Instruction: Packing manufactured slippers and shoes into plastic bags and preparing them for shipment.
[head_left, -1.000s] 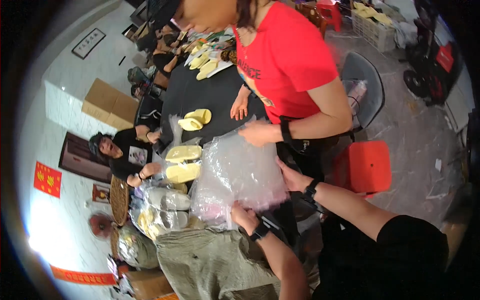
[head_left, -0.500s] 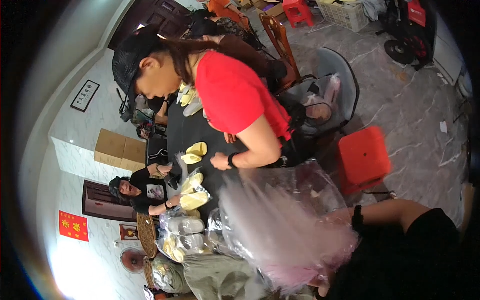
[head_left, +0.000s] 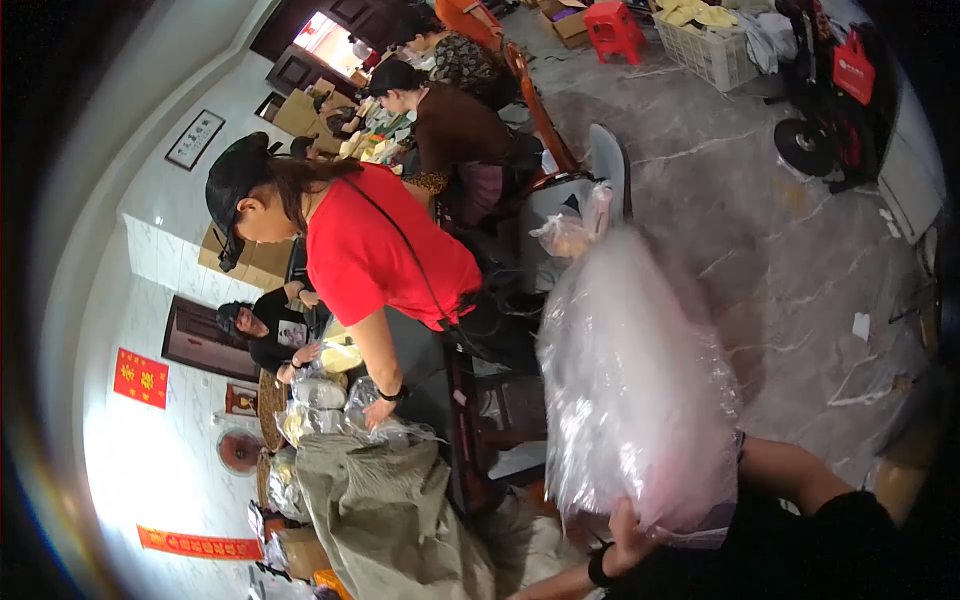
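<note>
A large clear plastic bag (head_left: 630,390) stretches up in front of me, whitish and turning pink at its lower end; motion blurs its upper part, and I cannot make out what is in it. My left hand (head_left: 628,537), a black band at its wrist, is closed on the bag's lower edge. My right forearm (head_left: 785,470) reaches to the bag's right side, and the right hand is hidden behind the plastic. Left of the bag, a person in a red top (head_left: 385,250) stands with a hand on clear-wrapped pale shoes (head_left: 318,392) on a dark table (head_left: 420,345).
A grey-green cloth sack (head_left: 390,510) lies at the lower left. A grey chair (head_left: 610,170) with small bags stands beyond my bag. Several people sit along the far table. A red stool (head_left: 613,32), a plastic crate (head_left: 705,50) and a dark scooter (head_left: 825,120) stand on the marble floor.
The plastic bag has swung up and to the right, away from the table. My view has shifted. The person in red now reaches down to the wrapped shoes.
</note>
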`<state>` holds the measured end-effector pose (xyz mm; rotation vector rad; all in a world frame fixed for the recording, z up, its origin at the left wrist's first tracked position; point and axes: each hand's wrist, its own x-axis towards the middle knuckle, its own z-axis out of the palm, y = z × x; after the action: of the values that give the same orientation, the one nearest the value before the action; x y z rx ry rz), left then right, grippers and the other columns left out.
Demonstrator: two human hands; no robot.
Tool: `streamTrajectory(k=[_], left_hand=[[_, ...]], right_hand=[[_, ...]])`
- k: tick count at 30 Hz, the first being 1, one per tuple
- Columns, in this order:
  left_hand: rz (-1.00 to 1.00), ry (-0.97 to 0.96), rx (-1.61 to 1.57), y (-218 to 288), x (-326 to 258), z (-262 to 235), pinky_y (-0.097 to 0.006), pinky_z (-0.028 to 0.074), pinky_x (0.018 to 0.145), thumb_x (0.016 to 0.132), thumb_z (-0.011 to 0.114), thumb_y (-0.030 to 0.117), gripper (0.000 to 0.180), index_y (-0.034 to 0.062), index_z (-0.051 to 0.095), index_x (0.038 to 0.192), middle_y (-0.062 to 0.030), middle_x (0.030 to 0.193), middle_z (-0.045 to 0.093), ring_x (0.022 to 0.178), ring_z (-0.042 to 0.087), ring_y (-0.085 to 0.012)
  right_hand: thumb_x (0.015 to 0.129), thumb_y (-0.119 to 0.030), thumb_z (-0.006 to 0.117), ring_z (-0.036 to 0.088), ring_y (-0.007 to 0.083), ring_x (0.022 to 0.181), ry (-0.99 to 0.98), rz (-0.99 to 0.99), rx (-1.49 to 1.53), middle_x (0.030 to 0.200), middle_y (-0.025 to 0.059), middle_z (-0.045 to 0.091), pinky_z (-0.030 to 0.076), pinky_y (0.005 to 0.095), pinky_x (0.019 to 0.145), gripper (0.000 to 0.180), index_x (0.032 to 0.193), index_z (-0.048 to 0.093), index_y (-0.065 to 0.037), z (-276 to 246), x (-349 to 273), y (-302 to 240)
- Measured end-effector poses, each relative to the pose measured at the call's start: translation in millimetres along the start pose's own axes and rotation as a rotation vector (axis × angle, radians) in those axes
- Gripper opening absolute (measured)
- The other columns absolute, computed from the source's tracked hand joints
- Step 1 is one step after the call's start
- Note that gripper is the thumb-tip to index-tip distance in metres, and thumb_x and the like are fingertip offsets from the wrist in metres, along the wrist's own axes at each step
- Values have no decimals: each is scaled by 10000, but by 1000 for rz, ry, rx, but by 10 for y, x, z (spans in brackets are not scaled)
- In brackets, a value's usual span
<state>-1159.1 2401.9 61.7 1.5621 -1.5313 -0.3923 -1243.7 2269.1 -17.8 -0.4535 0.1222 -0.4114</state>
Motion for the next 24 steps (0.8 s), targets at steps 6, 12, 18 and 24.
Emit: streamTrajectory(k=[6, 12, 18, 24], left_hand=[[-39, 239, -226, 588, 1101, 828, -273, 471, 598, 698, 640, 31, 169, -12, 569, 845, -65, 784, 593, 673, 580, -165], [-93, 87, -443, 64, 2473, 1727, -320, 469, 668, 792, 556, 104, 273, 11, 469, 1034, -85, 921, 533, 826, 542, -183], [-502, 51, -1147, 334, 4038, 2634, -341, 470, 716, 788, 527, 44, 172, 38, 493, 956, -64, 915, 526, 847, 537, -193], [-454, -226, -1217, 139, 5219, 3439, -346, 469, 744, 814, 475, 74, 153, 22, 502, 956, -78, 920, 538, 843, 537, -188]], right_hand=[[892, -205, 438, 520, 142, 961, 172, -169, 143, 1072, 60, 557, 428, 304, 857, 304, 1121, 513, -20, -487, -890, -1027], [880, -202, 447, 523, 173, 973, 569, -637, -370, 1047, 78, 561, 417, 316, 868, 269, 1064, 528, -23, -1487, -978, -2393], [839, -331, 470, 524, 242, 990, 482, -665, 227, 1047, 108, 557, 392, 367, 905, 399, 1090, 504, -22, -1718, -900, -3967], [821, -366, 481, 521, 239, 994, 470, -695, 421, 1074, 107, 548, 390, 377, 909, 479, 1150, 463, -19, -1956, -818, -5226]])
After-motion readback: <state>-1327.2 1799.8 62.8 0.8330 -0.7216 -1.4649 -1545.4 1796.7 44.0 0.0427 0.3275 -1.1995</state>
